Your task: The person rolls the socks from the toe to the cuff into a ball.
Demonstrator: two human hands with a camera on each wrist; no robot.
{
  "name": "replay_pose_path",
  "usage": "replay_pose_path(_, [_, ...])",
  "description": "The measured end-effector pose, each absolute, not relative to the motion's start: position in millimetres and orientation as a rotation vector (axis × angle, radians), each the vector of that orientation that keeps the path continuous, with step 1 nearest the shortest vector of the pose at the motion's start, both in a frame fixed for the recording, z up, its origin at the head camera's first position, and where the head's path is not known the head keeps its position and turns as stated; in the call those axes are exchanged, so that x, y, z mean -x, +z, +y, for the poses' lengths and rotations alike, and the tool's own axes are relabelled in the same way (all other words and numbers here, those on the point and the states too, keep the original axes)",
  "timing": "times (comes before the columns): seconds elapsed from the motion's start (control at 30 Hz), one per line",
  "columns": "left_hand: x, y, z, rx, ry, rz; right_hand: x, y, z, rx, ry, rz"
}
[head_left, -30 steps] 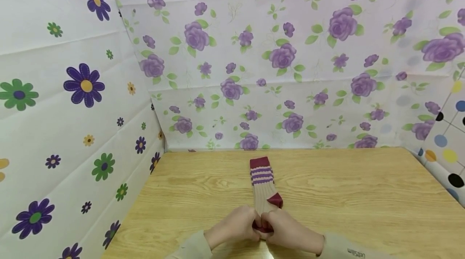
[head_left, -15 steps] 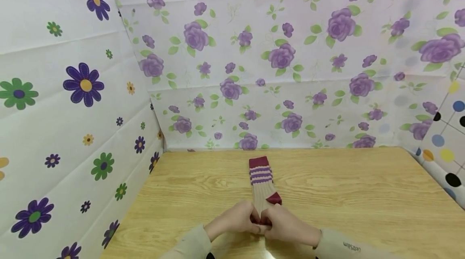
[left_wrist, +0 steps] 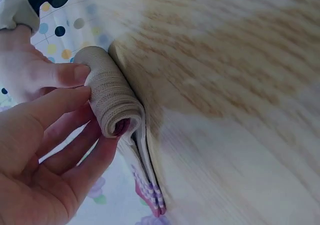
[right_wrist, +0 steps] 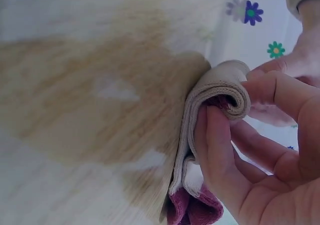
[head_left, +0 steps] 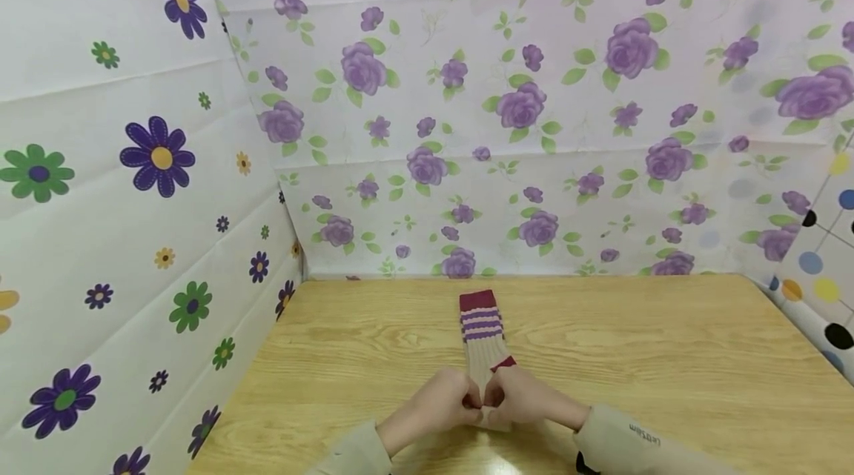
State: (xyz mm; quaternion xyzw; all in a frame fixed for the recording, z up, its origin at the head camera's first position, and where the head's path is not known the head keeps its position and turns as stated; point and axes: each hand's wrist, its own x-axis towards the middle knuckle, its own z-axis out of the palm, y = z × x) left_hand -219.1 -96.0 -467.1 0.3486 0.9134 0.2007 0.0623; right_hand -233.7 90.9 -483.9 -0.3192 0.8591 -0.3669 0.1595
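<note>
A beige ribbed pair of socks (head_left: 485,353), with purple stripes and a maroon cuff, lies lengthwise on the table, one sock on the other. Its near toe end is curled into a roll (left_wrist: 112,92), with maroon showing inside the coil. My left hand (head_left: 448,402) pinches one end of this roll, thumb on top and fingertips at the coil. From the other side my right hand (head_left: 522,396) grips it, thumb above and fingers tucked beneath the curl in the right wrist view. Partly covered by the right hand is the maroon heel (head_left: 504,364).
The wood-grain table (head_left: 373,341) extends to both sides of the socks. Behind it rises a purple-rose sheet (head_left: 400,127), with a daisy-print sheet (head_left: 133,238) at the left and a dotted sheet (head_left: 817,267) at the right.
Both hands have curled the toe end over further toward the cuff. The maroon toe is now tucked inside the roll, and the right hand covers more of the heel.
</note>
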Motion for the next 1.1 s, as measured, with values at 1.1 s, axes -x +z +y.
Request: replay_pose_path(1.1, [241,-469,-92,-0.945,0.706,2.604,220,-474,90,1.159,-0.855,2.763])
